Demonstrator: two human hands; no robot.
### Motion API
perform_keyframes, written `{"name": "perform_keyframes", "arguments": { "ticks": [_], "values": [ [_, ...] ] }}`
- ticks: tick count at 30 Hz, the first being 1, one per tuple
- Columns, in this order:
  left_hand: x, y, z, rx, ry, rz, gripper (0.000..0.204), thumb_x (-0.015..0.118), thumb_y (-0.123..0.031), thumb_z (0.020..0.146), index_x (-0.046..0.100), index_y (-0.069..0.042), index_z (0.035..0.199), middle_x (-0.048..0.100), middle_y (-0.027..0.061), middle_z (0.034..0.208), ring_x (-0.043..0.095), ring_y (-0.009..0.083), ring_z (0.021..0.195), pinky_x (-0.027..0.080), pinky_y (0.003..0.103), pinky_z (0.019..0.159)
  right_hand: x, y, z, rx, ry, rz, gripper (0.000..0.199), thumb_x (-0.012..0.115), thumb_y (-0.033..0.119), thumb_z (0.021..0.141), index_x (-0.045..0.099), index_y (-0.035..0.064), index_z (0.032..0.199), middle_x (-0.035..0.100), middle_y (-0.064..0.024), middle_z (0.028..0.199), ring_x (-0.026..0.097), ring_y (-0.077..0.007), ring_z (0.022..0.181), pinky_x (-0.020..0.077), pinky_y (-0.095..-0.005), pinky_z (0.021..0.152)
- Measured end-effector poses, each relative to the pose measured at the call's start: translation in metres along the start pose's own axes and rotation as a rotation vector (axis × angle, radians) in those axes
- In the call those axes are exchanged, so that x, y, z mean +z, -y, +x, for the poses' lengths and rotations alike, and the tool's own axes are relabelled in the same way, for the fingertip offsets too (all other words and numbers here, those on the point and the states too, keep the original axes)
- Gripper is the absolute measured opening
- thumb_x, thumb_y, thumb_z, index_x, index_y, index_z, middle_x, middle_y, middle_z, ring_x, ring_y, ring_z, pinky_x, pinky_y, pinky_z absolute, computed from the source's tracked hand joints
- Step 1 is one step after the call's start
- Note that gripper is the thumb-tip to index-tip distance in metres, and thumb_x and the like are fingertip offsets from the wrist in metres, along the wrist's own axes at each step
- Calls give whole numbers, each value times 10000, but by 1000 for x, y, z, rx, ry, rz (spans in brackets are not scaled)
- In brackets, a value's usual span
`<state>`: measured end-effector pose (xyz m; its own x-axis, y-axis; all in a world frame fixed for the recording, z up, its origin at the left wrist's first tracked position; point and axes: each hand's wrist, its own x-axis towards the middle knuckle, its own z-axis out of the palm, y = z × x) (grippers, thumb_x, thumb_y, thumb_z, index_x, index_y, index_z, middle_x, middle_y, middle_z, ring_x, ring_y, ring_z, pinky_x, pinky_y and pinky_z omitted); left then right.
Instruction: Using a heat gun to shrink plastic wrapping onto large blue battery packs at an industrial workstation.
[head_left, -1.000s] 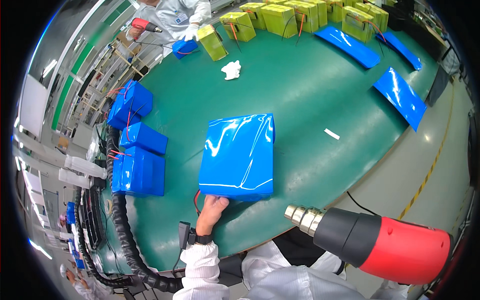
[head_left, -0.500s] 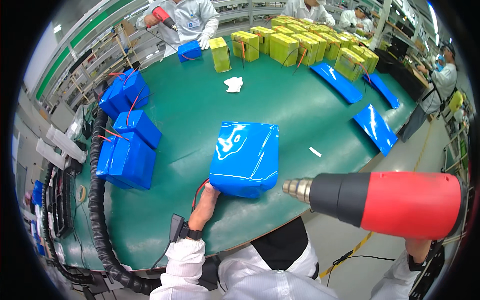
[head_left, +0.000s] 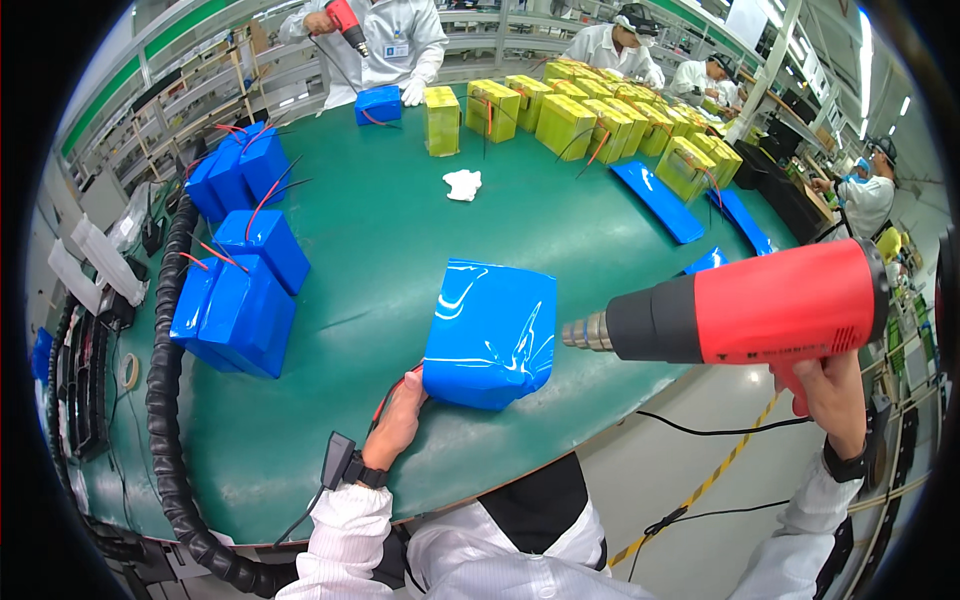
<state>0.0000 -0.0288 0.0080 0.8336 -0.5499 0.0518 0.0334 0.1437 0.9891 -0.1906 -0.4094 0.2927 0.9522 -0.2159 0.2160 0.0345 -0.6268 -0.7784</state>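
A battery pack in shiny blue shrink film [head_left: 488, 325] is at the middle of the near table, its film creased toward the lower right. My left hand [head_left: 397, 420] grips the pack's lower left corner; red and black wires run beside the fingers, which are partly hidden. In my right hand [head_left: 832, 395] is a red and black heat gun [head_left: 740, 305], held by its handle. Its metal nozzle [head_left: 588, 332] points left at the pack's right side, a small gap away.
Blue-wrapped packs [head_left: 245, 310] stand at the left beside a black ribbed hose [head_left: 165, 400]. Yellow-green packs [head_left: 565, 125] fill the far side, near flat blue film sleeves [head_left: 657, 202]. A crumpled white cloth [head_left: 462, 185] lies mid-table. Across the table, a person holds another heat gun [head_left: 346, 25].
The heat gun has risen and tilted, its nozzle now closer to the pack's right side. The pack has turned slightly in my left hand, and its film shows more creases. The whole view has shifted a little.
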Motion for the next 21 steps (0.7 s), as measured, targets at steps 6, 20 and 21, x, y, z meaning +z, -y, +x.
{"name": "perform_keyframes", "arguments": {
  "ticks": [6, 20, 21],
  "values": [
    [-2, 3, -1, 7, 15, 1, 920, 195, -718, 1003, 384, 31, 1504, 428, 141, 1524, 402, 253, 1392, 270, 394, 1183, -10, -13, 28, -20, 65, -29, 359, 663, 228, 980, 531, -26, 1197, 655, -106, 919, 644, -162, 702, 529, -299, 608],
    [-1, -2, -6, -28, -7, 17, 937, 135, -711, 1005, 455, 51, 1446, 494, 151, 1466, 437, 255, 1358, 288, 391, 1169, -15, -27, 72, -29, 218, 18, 483, 688, 284, 968, 464, -7, 1282, 657, -109, 958, 662, -162, 691, 544, -299, 581],
    [-1, -3, -5, -13, 4, 2, 938, 132, -712, 1004, 466, 50, 1436, 502, 149, 1458, 444, 254, 1350, 294, 391, 1164, -14, -26, 70, -22, 221, 18, 483, 688, 284, 968, 464, -7, 1282, 657, -109, 958, 662, -162, 691, 544, -299, 581]
  ]
}}
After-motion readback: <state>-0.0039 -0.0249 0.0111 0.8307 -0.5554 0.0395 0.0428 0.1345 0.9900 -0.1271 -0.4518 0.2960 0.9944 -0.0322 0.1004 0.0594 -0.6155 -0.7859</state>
